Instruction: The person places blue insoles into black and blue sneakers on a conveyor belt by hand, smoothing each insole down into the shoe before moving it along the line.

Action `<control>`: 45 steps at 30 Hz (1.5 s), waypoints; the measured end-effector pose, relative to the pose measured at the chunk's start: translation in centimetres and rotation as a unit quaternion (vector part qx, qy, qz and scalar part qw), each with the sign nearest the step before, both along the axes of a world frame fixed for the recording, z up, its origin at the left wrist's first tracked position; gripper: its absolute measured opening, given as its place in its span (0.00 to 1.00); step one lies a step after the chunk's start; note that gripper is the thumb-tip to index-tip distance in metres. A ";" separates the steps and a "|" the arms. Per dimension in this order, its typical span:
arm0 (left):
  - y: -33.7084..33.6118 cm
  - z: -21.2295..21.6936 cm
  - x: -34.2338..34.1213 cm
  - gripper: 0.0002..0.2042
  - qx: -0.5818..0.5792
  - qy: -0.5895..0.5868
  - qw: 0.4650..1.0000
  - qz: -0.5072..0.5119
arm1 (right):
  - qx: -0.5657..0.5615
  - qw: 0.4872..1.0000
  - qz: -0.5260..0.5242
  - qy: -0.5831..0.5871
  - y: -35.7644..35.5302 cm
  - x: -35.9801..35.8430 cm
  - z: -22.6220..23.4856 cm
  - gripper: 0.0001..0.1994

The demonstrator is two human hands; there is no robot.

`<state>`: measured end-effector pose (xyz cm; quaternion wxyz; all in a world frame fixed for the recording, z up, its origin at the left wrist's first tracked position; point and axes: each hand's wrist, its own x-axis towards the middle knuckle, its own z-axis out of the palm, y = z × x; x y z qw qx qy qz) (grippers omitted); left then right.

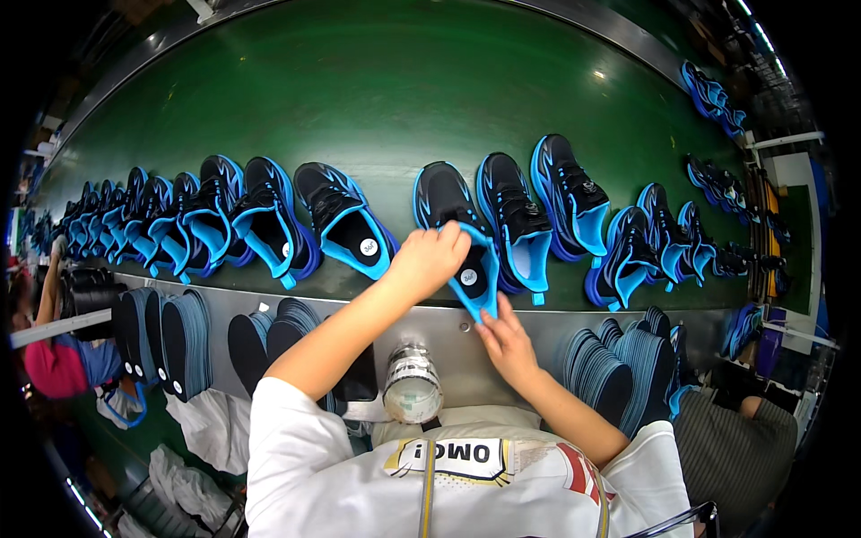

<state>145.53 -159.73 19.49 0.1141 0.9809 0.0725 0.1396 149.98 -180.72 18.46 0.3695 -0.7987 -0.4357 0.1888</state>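
- Along the left stretch of the green conveyor belt (377, 99), a row of black-and-blue shoes (215, 220) lies near its front edge; stacks of dark insoles (175, 336) stand below that edge.
- The left hand (429, 260) is closed over the collar of the shoe being worked on (462, 238), which lies at the belt's front edge, about mid-row; its grip pins the tongue area.
- The right hand (507, 341) pinches the blue heel tab with a narrow grip, just below the shoe.
- Judged step: seating the insole inside this shoe. The next move likely calls for pressing it flat at the heel while the shoe stays steadied.
- More shoes (574, 202) continue rightward.
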 end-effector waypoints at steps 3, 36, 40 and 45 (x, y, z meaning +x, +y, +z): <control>0.5 0.7 -1.2 0.08 0.049 0.009 0.998 -0.028 | -0.005 0.996 -0.022 0.085 0.1 -0.7 0.4 0.08; -1.3 4.5 0.3 0.09 -0.659 -0.143 0.703 0.227 | -0.067 0.929 -0.357 -0.074 -26.1 13.4 16.7 0.15; -5.9 2.9 5.4 0.21 -0.325 0.019 0.922 0.209 | -0.013 0.973 -0.228 -0.003 -14.2 15.4 17.8 0.06; -3.8 1.4 9.1 0.19 -0.212 0.018 0.972 0.104 | -0.181 0.898 -0.026 0.401 -2.5 15.5 16.1 0.08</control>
